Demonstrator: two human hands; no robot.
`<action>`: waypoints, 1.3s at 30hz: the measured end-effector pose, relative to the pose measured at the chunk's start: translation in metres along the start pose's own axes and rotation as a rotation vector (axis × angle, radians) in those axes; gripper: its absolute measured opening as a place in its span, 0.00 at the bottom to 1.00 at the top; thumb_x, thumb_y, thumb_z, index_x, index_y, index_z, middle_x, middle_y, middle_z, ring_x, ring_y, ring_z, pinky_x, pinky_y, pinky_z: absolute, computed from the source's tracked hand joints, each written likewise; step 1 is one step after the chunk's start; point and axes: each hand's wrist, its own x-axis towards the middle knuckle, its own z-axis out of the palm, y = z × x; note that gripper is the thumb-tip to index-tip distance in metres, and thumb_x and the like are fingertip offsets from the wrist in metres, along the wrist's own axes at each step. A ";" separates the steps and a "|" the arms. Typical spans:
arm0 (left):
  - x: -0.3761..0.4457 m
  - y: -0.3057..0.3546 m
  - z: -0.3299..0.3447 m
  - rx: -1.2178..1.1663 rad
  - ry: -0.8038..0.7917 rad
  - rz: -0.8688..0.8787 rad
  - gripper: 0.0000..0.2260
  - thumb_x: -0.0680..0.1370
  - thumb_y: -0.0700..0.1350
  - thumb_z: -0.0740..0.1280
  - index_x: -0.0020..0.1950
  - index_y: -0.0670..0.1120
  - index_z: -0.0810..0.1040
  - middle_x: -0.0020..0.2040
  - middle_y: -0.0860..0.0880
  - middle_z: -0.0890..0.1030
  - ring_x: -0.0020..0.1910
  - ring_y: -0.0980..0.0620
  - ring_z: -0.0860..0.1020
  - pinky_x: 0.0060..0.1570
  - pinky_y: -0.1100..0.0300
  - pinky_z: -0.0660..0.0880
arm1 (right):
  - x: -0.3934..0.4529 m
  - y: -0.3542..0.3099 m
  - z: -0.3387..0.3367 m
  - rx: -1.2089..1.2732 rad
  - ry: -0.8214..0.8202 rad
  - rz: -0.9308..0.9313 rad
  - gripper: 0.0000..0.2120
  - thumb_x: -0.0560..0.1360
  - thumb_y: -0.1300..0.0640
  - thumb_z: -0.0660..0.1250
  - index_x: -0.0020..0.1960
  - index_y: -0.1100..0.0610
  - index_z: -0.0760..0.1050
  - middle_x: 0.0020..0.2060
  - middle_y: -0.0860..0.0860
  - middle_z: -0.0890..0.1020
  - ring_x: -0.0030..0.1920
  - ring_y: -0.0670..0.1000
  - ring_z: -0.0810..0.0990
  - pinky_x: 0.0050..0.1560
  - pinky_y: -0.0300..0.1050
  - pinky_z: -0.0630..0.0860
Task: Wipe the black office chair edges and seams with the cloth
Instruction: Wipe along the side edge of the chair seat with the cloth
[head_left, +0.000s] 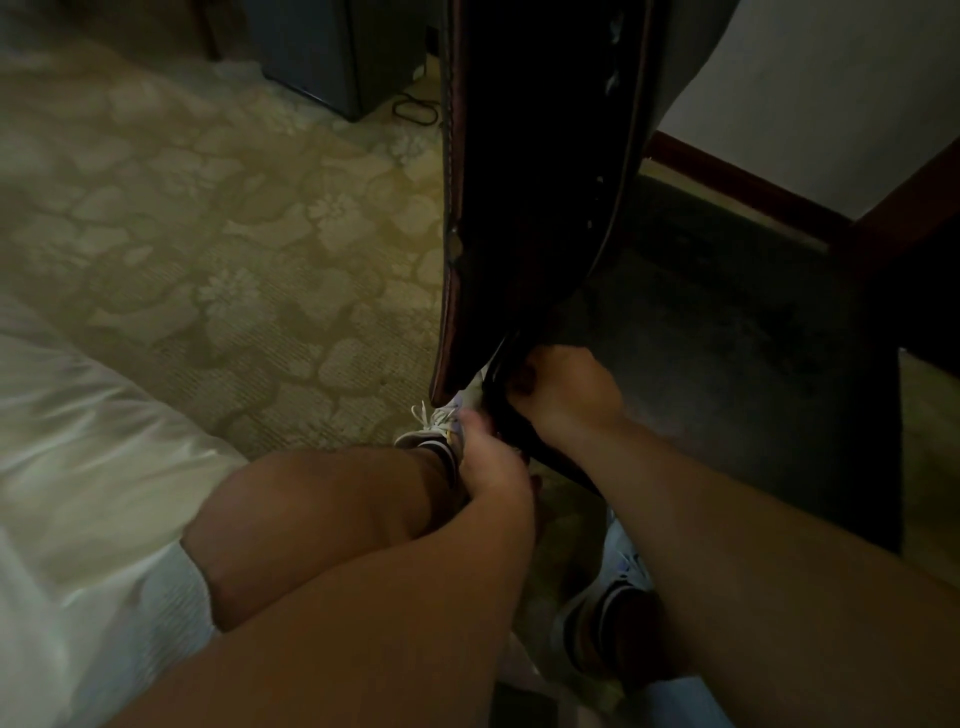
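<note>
The black office chair (524, 197) fills the upper middle of the head view, seen edge-on, with a stitched brownish seam (450, 156) down its left side. My right hand (563, 397) curls its fingers round the chair's dark lower edge (524, 447). My left hand (493, 462) reaches in just below it, thumb against the same edge, its fingers hidden. A small pale strip (485, 382) shows between the chair and my right hand. The dim light leaves unclear whether that strip is the cloth or part of a shoe.
My bare knee (322, 519) and white laced shoes (434, 423) are under the hands. White bedding (78, 467) lies at left on the patterned carpet (234, 249). A dark cabinet (332, 52) with a cable stands at the back, and a dark wooden table leg (878, 322) at right.
</note>
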 end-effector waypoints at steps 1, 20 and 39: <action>-0.001 0.000 0.001 0.003 -0.007 -0.003 0.29 0.81 0.67 0.55 0.71 0.50 0.75 0.59 0.45 0.79 0.65 0.41 0.75 0.65 0.45 0.70 | 0.000 0.003 -0.001 -0.009 0.060 0.026 0.08 0.79 0.52 0.65 0.42 0.53 0.76 0.41 0.51 0.81 0.41 0.52 0.80 0.39 0.43 0.73; -0.012 0.002 0.000 0.070 -0.064 0.094 0.25 0.82 0.67 0.52 0.60 0.52 0.81 0.57 0.46 0.83 0.59 0.43 0.79 0.67 0.43 0.72 | 0.000 -0.005 0.014 -0.133 0.148 -0.114 0.11 0.82 0.52 0.59 0.56 0.56 0.77 0.52 0.54 0.79 0.48 0.55 0.80 0.42 0.46 0.72; -0.035 -0.001 -0.002 0.141 -0.143 0.057 0.27 0.83 0.64 0.51 0.78 0.53 0.65 0.76 0.47 0.69 0.74 0.43 0.68 0.68 0.48 0.64 | -0.060 0.107 -0.042 -0.174 -0.107 -0.020 0.10 0.74 0.51 0.72 0.54 0.52 0.79 0.48 0.50 0.81 0.47 0.50 0.80 0.45 0.45 0.77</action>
